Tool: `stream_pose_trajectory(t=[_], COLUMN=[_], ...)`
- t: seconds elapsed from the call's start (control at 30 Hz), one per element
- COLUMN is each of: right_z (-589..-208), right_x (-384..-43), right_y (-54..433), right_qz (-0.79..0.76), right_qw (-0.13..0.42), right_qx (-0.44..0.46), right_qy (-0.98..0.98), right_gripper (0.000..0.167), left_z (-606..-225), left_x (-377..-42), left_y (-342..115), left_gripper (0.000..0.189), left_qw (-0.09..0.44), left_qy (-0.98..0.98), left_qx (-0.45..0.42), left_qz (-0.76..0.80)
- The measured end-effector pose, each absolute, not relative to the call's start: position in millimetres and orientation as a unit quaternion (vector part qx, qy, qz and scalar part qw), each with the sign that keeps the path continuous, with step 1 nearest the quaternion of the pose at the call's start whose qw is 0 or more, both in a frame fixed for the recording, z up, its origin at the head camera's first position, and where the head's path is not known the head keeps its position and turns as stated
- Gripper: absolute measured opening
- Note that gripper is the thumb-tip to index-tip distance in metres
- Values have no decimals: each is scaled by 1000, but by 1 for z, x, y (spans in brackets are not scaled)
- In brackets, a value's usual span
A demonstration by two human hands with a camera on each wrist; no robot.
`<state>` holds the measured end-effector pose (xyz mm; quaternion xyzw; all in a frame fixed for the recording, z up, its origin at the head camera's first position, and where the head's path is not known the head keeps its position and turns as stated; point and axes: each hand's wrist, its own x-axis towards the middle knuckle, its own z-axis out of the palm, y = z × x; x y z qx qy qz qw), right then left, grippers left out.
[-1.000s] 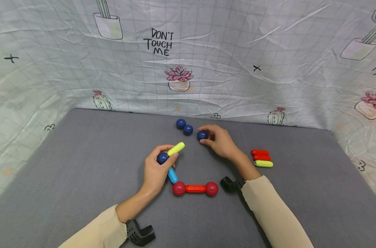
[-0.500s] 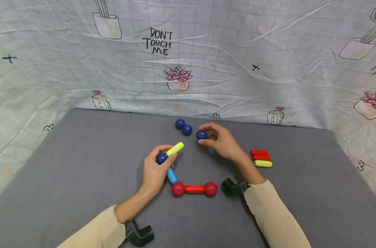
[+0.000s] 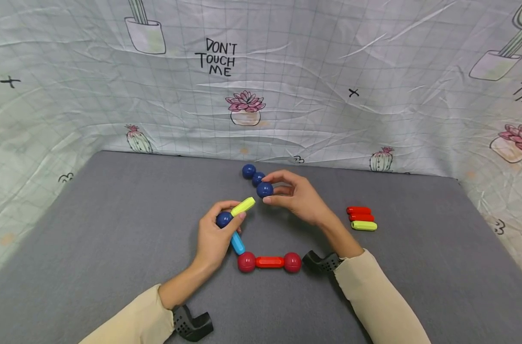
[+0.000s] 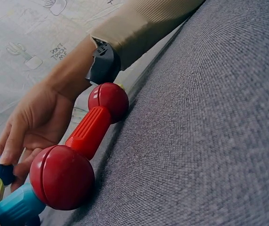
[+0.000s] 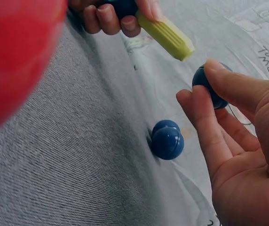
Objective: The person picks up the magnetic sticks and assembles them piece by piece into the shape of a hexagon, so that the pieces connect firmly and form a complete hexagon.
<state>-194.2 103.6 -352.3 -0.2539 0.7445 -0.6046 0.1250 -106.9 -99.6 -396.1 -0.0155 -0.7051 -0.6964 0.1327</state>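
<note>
My left hand (image 3: 212, 239) grips a blue ball (image 3: 223, 220) with a yellow rod (image 3: 243, 206) pointing out to the upper right. From beneath that hand a light blue rod (image 3: 237, 243) runs down to a red ball (image 3: 246, 262). A red rod (image 3: 270, 262) joins this to a second red ball (image 3: 292, 262). Between thumb and fingers, my right hand (image 3: 299, 200) pinches another blue ball (image 3: 265, 189), just off the yellow rod's free end. In the right wrist view, a gap shows between the pinched ball (image 5: 209, 87) and the yellow rod (image 5: 168, 37).
Two loose blue balls (image 3: 249, 171) lie close together behind the right hand's fingertips. To the right, two red rods (image 3: 359, 210) and a yellow rod (image 3: 364, 225) lie side by side on the grey table (image 3: 114, 229). A printed cloth (image 3: 308, 129) hangs along the back.
My right hand has lifted its blue ball and carried it left towards the yellow rod's end. The left hand and the joined pieces have stayed nearly still.
</note>
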Motion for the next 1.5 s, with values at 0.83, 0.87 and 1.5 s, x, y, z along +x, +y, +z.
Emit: stream_pose_trajectory(t=[0.83, 0.87, 1.5], right_z=[-351, -350, -346], right_x=[-188, -188, -182], right_y=[97, 97, 104], right_qz=[-577, -571, -499], right_qw=[141, 143, 163], right_qx=[-276, -279, -333], right_qy=[755, 759, 783], right_gripper=[39, 39, 40], left_z=[-396, -396, -395], left_x=[-109, -110, -120], left_y=[-103, -104, -117], left_gripper=[22, 22, 48], left_qw=[110, 105, -39], left_qy=[-703, -701, -599], left_qx=[-32, -38, -184], left_qz=[-702, -704, -779])
